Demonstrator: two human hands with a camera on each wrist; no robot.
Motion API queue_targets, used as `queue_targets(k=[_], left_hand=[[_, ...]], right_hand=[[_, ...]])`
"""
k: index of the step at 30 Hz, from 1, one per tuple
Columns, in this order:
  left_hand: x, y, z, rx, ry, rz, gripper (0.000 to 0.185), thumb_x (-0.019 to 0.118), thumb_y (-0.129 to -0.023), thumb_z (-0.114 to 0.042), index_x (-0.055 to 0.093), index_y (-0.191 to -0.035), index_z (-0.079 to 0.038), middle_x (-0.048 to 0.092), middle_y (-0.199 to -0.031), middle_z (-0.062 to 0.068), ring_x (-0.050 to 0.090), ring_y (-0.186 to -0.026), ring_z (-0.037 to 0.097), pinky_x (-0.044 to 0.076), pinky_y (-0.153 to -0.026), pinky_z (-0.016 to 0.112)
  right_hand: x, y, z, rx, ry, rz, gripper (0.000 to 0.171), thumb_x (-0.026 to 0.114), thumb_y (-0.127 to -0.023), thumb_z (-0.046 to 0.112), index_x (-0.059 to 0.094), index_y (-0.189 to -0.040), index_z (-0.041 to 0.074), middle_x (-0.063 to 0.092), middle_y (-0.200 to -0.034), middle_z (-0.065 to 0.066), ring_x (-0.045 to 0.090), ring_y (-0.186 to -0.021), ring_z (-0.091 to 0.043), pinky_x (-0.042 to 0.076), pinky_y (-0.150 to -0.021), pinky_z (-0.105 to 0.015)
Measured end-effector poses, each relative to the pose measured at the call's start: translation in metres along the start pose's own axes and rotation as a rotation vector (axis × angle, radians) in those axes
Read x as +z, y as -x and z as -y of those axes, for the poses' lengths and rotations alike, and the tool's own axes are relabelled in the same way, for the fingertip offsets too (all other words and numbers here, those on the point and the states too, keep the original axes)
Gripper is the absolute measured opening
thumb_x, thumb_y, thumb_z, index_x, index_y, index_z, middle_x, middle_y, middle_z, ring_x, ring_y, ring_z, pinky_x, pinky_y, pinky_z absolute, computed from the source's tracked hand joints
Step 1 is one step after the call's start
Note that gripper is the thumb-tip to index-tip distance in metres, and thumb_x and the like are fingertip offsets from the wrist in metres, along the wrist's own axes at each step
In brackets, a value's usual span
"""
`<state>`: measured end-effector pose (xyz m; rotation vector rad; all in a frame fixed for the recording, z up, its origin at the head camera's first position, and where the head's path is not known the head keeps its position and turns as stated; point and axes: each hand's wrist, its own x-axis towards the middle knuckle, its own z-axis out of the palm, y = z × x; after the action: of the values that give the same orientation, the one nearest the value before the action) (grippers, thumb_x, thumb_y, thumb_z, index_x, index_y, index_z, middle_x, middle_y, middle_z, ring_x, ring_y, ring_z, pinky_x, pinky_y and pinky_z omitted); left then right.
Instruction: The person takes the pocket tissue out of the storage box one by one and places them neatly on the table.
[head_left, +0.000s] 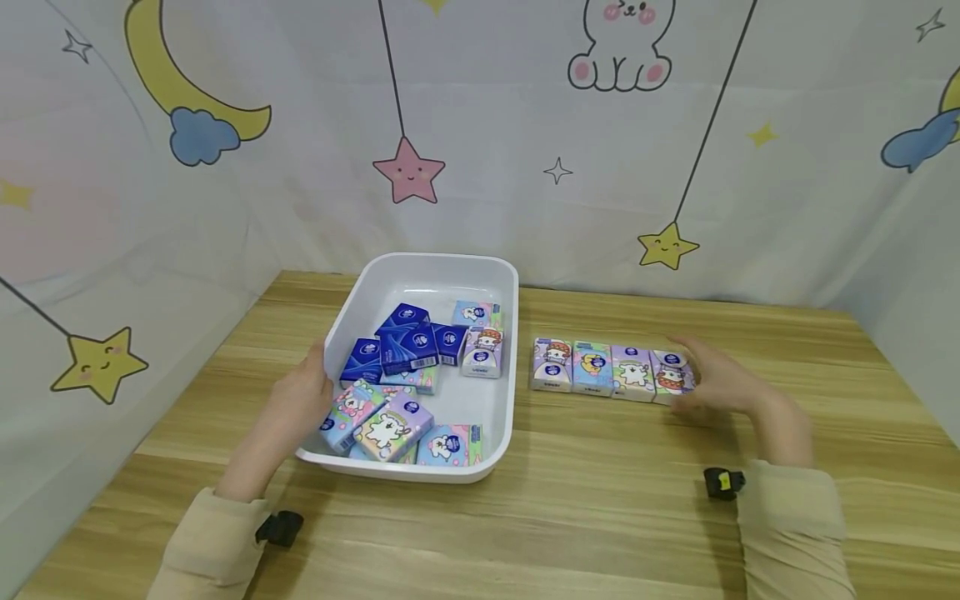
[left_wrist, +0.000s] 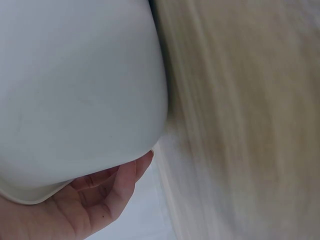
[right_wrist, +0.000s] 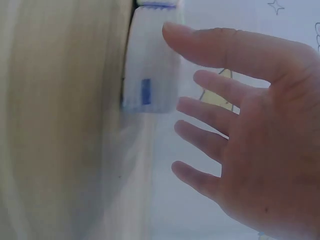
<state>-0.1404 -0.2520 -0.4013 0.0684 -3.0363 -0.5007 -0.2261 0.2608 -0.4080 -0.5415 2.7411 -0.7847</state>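
Observation:
My left hand (head_left: 300, 398) grips the left side of a white plastic tub (head_left: 513, 400). In the left wrist view, the fingers of that hand (left_wrist: 95, 200) curl under the rim against the outer wall. Inside the tub lie several small tissue packs, among them a dark blue pack (head_left: 408, 347) and a pastel cartoon pack (head_left: 394, 425). Right of the tub, several pastel packs stand in a row. At the row's right end is a purple pack (head_left: 672, 375); my right hand (head_left: 723, 385) is beside it, thumb and fingers apart in the right wrist view.
A wood-grain table (head_left: 600, 517) carries the tub and the row. Behind it hangs a white curtain (head_left: 495, 108) printed with stars, moons and a cartoon bear. A black wrist camera (head_left: 723, 483) sits at the right sleeve, another black one (head_left: 280, 528) at the left.

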Motion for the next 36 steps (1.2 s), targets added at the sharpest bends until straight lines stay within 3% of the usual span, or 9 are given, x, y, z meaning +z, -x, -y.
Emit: queue_targets(k=[7,21,30,36], left_hand=[[0.0,-0.001,0.001,0.007,-0.003,-0.013,0.053,0.037,-0.095,-0.004,0.022,-0.14,0.019,0.048,-0.126,0.043,0.055,-0.108,0.058,0.051,-0.085,0.065],[0.0,-0.002,0.002,-0.014,0.016,0.013,0.054,0.036,-0.096,-0.004,0.02,-0.143,0.017,0.046,-0.13,0.042,0.052,-0.112,0.058,0.051,-0.085,0.066],[-0.002,-0.002,0.001,-0.036,0.017,0.028,0.055,0.036,-0.096,-0.004,0.018,-0.144,0.018,0.044,-0.132,0.043,0.051,-0.114,0.058,0.05,-0.087,0.066],[0.0,-0.002,0.001,-0.033,0.017,0.029,0.055,0.036,-0.097,-0.005,0.018,-0.144,0.016,0.045,-0.131,0.042,0.052,-0.113,0.058,0.05,-0.085,0.066]], right_hand=[[-0.005,-0.001,0.018,-0.024,0.108,-0.039,0.1,0.081,-0.073,0.027,0.023,-0.149,-0.003,0.027,-0.15,-0.033,0.029,-0.135,-0.054,0.025,-0.109,-0.071],[-0.006,-0.001,0.07,-0.064,0.223,-0.077,0.087,0.073,-0.082,0.036,0.028,-0.15,0.007,0.029,-0.154,-0.023,0.028,-0.14,-0.047,0.026,-0.112,-0.067],[0.015,-0.015,0.105,-0.201,0.242,-0.171,0.072,0.069,-0.086,0.032,0.038,-0.145,0.003,0.042,-0.147,-0.022,0.037,-0.136,-0.043,0.031,-0.114,-0.06],[0.029,-0.022,0.124,-0.263,0.215,-0.217,0.071,0.069,-0.086,0.032,0.04,-0.143,0.002,0.046,-0.145,-0.02,0.04,-0.136,-0.04,0.034,-0.114,-0.057]])
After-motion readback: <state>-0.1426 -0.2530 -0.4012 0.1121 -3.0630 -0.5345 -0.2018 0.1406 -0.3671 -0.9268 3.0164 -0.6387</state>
